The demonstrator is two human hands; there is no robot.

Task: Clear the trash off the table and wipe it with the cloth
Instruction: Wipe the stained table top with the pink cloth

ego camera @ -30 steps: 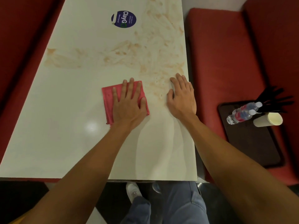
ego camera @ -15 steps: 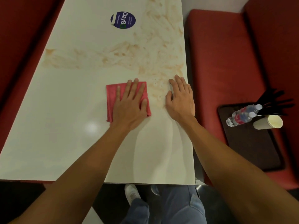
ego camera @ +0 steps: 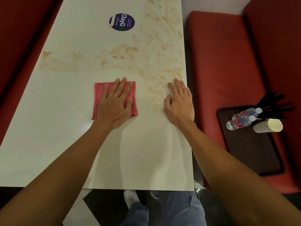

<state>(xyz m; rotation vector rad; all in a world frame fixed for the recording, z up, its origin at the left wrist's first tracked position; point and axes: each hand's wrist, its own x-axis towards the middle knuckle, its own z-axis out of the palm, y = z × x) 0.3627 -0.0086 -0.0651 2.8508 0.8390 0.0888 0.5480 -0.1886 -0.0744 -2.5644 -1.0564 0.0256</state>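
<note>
Red bench (ego camera: 228,75) right, red seat (ego camera: 21,38) left, dark floor (ego camera: 104,199) below

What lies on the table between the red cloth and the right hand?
Only a strip of table with brownish smears lies between the red cloth and the right hand; no object sits there. The head view shows it.

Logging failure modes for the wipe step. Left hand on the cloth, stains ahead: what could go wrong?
1. The smears reach far beyond the cloth under the flat left hand; a pass may only spread them.
2. The right hand rests on the table beside the smears, in the cloth's likely path; it may pick up residue.
3. The sticker looks lifted at its left edge; a stroke could catch it.
</note>
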